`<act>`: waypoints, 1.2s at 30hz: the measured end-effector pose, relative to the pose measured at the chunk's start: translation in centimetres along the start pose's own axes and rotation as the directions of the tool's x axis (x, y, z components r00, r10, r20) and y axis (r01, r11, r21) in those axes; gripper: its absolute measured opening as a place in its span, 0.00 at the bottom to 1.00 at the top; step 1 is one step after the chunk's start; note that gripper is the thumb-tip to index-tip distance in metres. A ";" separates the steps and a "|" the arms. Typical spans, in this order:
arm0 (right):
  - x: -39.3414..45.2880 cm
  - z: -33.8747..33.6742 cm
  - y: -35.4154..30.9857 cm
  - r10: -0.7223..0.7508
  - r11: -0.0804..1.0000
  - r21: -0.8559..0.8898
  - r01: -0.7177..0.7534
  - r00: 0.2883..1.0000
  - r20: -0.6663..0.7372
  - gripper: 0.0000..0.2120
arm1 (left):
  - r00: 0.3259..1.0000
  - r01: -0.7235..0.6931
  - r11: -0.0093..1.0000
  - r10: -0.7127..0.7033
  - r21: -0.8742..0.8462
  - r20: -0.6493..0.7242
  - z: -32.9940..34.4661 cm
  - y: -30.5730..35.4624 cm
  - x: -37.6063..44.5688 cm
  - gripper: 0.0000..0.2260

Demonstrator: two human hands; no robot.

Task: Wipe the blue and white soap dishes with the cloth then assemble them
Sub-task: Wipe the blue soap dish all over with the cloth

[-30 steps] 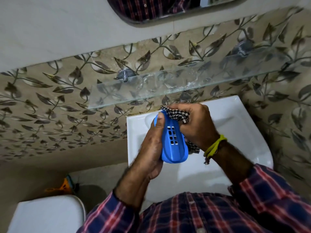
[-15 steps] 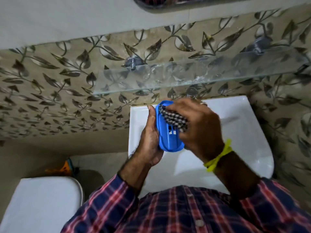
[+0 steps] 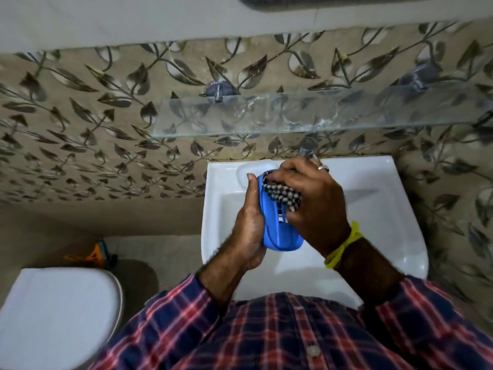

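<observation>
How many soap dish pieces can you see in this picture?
1: the blue soap dish, gripped by the left hand over the sink. The white one is not visible; it may be hidden.

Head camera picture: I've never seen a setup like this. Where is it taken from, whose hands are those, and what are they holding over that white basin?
No machine here: a person wears one camera on the head, looking down at their own two hands, so the checked shirt at the bottom is theirs. The left hand holds a blue soap dish with small slots, tipped on its side. The right hand presses a black-and-white checked cloth against it, wiping. All this hangs above a white washbasin. Behind it are a leaf-patterned wall and a glass shelf; a white toilet lid shows lower left. I see no white soap dish.
</observation>
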State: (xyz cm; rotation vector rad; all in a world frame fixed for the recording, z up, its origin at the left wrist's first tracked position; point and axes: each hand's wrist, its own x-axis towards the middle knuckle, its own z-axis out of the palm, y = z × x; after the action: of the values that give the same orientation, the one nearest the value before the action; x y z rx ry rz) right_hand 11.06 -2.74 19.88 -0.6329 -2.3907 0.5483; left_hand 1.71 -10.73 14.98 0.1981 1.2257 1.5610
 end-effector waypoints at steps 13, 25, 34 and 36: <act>-1.9 0.0 -1.7 -0.100 0.994 -0.022 0.104 0.986 0.133 0.15 | 0.993 0.026 0.998 -0.020 -0.058 0.116 -0.9 2.3 0.5 0.37; -4.1 0.0 -1.3 -0.080 0.997 0.019 0.077 0.972 0.220 0.18 | 1.000 -0.007 1.000 0.007 0.002 0.011 -1.4 2.5 1.0 0.40; -3.3 0.1 0.0 -0.072 0.997 0.031 0.067 0.974 0.216 0.13 | 0.995 -0.002 0.999 0.007 -0.054 0.097 -2.0 2.7 0.8 0.41; -3.0 0.4 -0.2 -0.125 0.992 0.014 0.125 0.969 0.214 0.11 | 0.992 0.015 0.996 -0.004 -0.092 0.125 -2.1 2.9 0.7 0.41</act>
State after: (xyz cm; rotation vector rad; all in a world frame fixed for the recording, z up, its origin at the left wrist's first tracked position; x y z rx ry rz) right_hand 12.90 -4.64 18.38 -0.4372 -2.6108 0.5885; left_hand -1.83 -11.05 15.91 0.2257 1.0527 1.5700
